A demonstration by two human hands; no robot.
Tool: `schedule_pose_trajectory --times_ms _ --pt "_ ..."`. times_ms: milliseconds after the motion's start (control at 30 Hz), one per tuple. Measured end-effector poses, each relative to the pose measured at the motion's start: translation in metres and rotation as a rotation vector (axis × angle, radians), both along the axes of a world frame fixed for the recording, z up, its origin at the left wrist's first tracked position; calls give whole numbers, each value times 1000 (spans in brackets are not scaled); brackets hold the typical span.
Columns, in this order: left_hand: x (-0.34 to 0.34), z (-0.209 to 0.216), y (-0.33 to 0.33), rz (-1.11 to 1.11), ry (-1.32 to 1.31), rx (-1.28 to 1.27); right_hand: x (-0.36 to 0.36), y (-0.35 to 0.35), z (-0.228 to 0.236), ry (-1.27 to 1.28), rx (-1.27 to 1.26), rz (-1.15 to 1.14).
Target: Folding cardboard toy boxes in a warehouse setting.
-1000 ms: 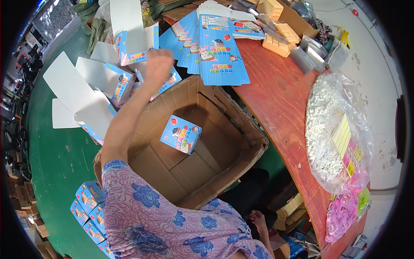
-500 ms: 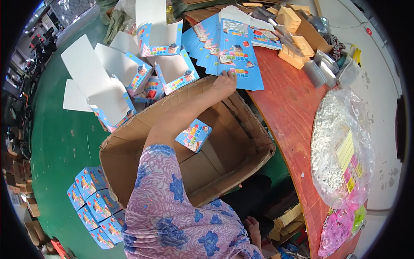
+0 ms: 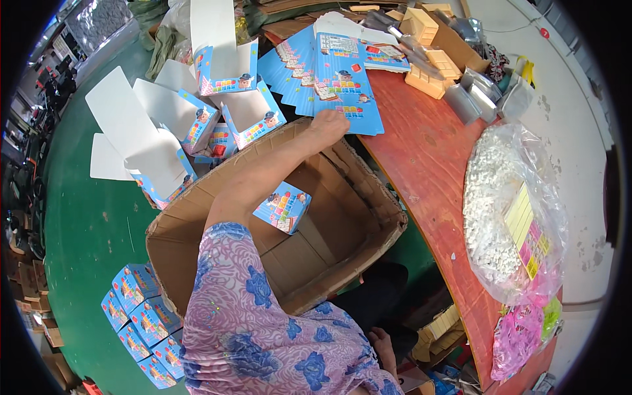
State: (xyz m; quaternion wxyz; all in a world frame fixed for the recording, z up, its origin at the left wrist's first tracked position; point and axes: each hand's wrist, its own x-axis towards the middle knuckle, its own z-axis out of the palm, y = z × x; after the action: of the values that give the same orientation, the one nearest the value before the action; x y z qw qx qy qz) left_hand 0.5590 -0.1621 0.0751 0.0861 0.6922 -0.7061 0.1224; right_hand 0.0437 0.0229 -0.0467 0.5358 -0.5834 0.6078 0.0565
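Note:
My left hand (image 3: 330, 126) reaches across a large brown cardboard carton (image 3: 217, 187) to the near edge of a fan of flat blue printed box blanks (image 3: 347, 82). Its fingers are curled on the top blank's edge. One small blue printed box (image 3: 284, 208) lies inside the carton, partly behind my forearm. Low down, beside my dark-clothed leg, my right hand (image 3: 382, 347) shows only in part. Its fingers look curled, and whatever they may hold is hidden.
Open blue-and-white boxes (image 3: 227, 72) crowd the carton's far left side. Closed blue boxes (image 3: 155, 320) are stacked on the green floor (image 3: 95, 217) at left. The red table (image 3: 421, 178) carries wooden trays (image 3: 421, 26), clear plastic cases (image 3: 471, 99) and a bag of white pieces (image 3: 494, 210).
The view has shifted slightly, so most things sit a little further left. My left hand stays at the edge of the blue blanks, its fingers bent closer in. My right hand has barely moved.

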Motion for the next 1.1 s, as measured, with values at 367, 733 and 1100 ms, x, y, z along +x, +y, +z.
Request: schedule_pose_trajectory --times_ms 367,733,1100 --pt "-47 12 -6 139 -110 -378 14 -5 13 29 -19 42" --pt "-149 50 -100 149 461 -540 43 -40 40 -143 -235 294" --pt "-223 8 -27 52 717 -290 153 -160 122 -912 -213 -300"
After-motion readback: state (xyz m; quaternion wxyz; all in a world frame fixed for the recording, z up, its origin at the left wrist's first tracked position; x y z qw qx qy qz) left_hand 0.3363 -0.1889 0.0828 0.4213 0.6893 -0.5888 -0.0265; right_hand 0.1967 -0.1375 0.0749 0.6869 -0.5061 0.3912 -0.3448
